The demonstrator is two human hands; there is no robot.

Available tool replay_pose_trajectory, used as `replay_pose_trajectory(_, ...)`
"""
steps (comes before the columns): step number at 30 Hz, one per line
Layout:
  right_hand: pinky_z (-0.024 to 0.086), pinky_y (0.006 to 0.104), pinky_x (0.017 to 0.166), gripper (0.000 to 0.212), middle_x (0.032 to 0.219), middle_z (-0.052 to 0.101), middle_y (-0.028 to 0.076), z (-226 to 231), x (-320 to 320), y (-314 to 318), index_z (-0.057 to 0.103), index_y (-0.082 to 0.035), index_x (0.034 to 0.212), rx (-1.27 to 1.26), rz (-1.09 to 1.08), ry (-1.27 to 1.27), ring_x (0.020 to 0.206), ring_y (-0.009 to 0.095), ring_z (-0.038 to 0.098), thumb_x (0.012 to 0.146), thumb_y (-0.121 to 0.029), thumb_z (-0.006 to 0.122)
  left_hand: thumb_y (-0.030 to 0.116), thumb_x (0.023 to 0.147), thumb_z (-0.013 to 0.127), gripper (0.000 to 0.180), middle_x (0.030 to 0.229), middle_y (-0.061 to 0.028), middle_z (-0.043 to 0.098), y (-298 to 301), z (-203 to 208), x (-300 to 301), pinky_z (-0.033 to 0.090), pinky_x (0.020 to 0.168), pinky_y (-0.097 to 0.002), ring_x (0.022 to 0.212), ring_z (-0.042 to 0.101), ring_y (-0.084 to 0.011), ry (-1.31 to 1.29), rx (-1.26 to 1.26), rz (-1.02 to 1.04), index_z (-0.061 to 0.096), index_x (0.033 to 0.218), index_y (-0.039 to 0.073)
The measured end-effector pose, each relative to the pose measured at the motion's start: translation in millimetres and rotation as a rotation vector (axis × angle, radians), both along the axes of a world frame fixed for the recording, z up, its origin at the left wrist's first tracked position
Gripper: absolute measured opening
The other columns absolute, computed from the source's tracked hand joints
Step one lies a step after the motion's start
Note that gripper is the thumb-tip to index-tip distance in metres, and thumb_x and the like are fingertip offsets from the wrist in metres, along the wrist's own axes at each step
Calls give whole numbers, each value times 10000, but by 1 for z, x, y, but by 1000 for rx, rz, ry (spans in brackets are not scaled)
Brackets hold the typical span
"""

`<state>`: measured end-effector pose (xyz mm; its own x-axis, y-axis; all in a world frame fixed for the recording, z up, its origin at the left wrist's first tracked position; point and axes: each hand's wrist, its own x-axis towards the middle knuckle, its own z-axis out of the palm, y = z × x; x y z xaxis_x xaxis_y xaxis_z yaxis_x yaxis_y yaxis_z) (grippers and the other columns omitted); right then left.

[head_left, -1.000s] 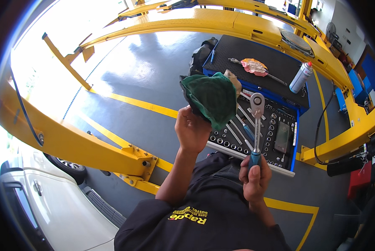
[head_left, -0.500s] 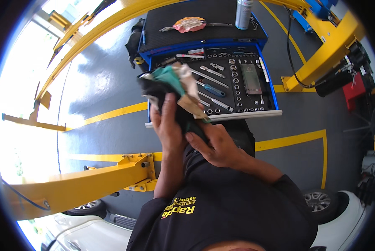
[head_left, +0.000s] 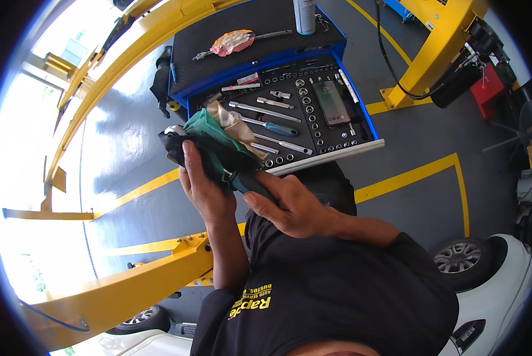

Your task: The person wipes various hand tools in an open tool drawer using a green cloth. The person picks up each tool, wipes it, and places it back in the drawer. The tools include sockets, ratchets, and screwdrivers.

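- In the head view, the left hand (head_left: 209, 193) grips a green, black and beige cloth (head_left: 206, 127), thumb pressed along its near side; the fingers behind are mostly hidden.
- The right hand (head_left: 295, 206) closes round the dark handle of a ratchet-like tool (head_left: 246, 183), its thumb laid over the top; how tightly the fingers underneath press cannot be told.
- The tool is held at the person's front, over the near left side of the open drawer (head_left: 344, 152), its middle covered by the cloth.
- Wiping looks under way: the tool is out and wrapped, not yet free of the cloth or laid down.
- Inside the drawer, a blue-handled tool (head_left: 281, 129), steel bars (head_left: 265, 111), sockets (head_left: 310, 110) and a phone (head_left: 331, 102) lie in view.
- The cloth hides the drawer's near left corner and most of the tool's shaft; how clean the metal is cannot be judged.
- The spray can (head_left: 304, 18) is cut off at the top edge.
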<state>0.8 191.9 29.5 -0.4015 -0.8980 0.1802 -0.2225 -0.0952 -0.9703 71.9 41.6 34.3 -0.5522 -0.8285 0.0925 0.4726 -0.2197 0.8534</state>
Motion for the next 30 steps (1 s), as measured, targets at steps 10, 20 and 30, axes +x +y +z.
replay_pose_trajectory(10, 537, 440, 691, 351, 811, 685, 173, -20, -25, -6, 653, -16, 1120, 0, -74, 290, 749, 391, 685, 1072, -360, 600, 342, 1084, 624, 454, 1278, -116, 683, 12, -28, 3, 557, 981, -358, 1142, 674, -207, 54, -56, -2, 585, 1397, 15)
replay_pose_trajectory(20, 549, 483, 990, 1042, 1349, 560, 326, -153, -191, 17, 347, 185, 1505, 770, -920, 797, 1245, 448, 576, 897, -547, 772, 618, 1094, 446, 567, 751, -59, 553, -74, -66, 32, 524, 771, -368, 720, 586, -200, 148, 193, 54, 590, 1104, 69)
replay_pose_trajectory(30, 515, 455, 1092, 1184, 1505, 470, 326, -157, -200, 3, 290, 207, 1545, 953, -809, 733, 1370, 445, 510, 819, -546, 846, 208, 1065, 663, 323, 1211, -104, 695, -102, -80, 58, 584, 968, -360, 1087, 701, -207, 11, -19, 295, 599, 1311, 9)
